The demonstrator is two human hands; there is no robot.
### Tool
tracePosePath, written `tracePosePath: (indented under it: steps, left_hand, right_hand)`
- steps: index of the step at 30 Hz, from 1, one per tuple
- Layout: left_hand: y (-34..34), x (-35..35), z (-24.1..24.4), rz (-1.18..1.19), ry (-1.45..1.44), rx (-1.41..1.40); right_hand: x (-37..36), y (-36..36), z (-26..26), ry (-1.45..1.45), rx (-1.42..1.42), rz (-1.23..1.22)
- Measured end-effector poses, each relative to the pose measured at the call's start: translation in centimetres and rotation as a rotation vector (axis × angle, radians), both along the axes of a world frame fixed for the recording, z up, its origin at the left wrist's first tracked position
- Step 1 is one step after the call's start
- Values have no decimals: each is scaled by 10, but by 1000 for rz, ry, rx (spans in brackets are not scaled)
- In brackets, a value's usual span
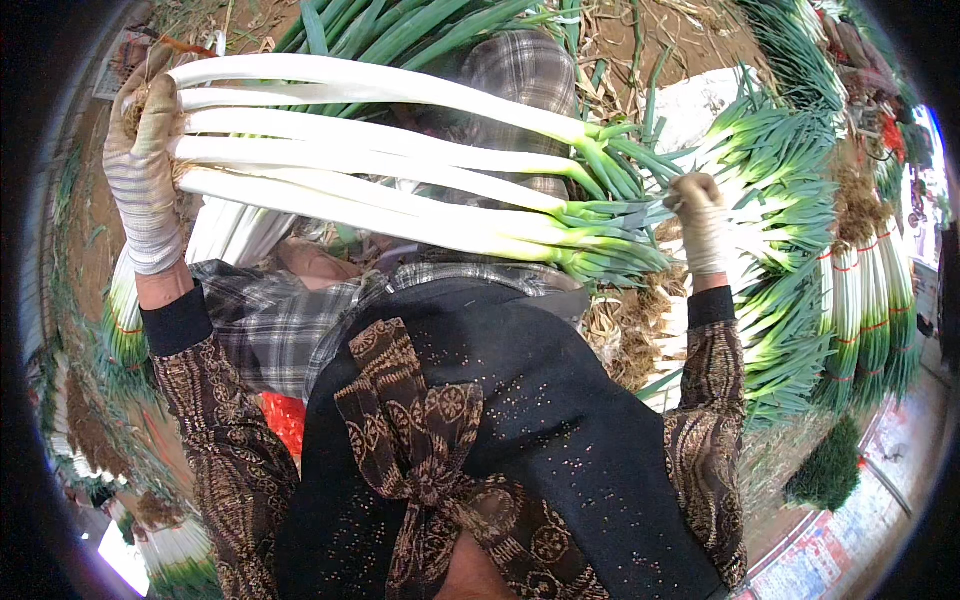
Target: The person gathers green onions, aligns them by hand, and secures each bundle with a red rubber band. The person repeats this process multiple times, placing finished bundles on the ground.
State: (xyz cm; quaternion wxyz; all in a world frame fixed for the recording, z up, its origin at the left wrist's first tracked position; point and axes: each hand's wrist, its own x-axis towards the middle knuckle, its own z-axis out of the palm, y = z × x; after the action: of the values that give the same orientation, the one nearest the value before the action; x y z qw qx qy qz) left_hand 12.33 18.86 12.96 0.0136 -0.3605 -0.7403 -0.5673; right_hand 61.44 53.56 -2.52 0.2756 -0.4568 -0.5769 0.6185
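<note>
Several long Welsh onions (pixel 375 154) with white shanks lie sideways across the space above my lap, fanned slightly apart. My left hand (pixel 146 142), in a striped knit work glove, grips them at the root end; some brown roots show between its fingers. At the other end the shanks turn into green leaves (pixel 615 247). My right hand (pixel 697 206), also gloved, is closed at these leaves, with blurred leaf ends running into its fingers. Beneath the held onions are my knees in plaid cloth (pixel 517 82).
A broad row of Welsh onions (pixel 780 202) lies on the right, beside a white sheet (pixel 697 105). Tied bundles (pixel 862 300) with red bands lie beyond. More green leaves (pixel 397 30) are ahead; another bundle (pixel 124 322) is at left. Dry leaf scraps litter the soil (pixel 690 37).
</note>
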Motion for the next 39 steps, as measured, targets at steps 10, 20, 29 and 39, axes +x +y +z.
tracePosePath:
  steps: [10,20,29,39]
  left_hand:
    - [-12,0,-9,-63,-63,25]
    - [-17,-6,-24,-123,-120,127]
    - [-12,0,-27,-259,-271,148]
    - [-19,-7,-34,-372,-346,118]
  right_hand:
    - [-165,-66,71,36,684,586]
    - [-280,-122,102,162,936,887]
    - [-251,-110,95,242,815,858]
    - [-263,-118,82,87,834,1044]
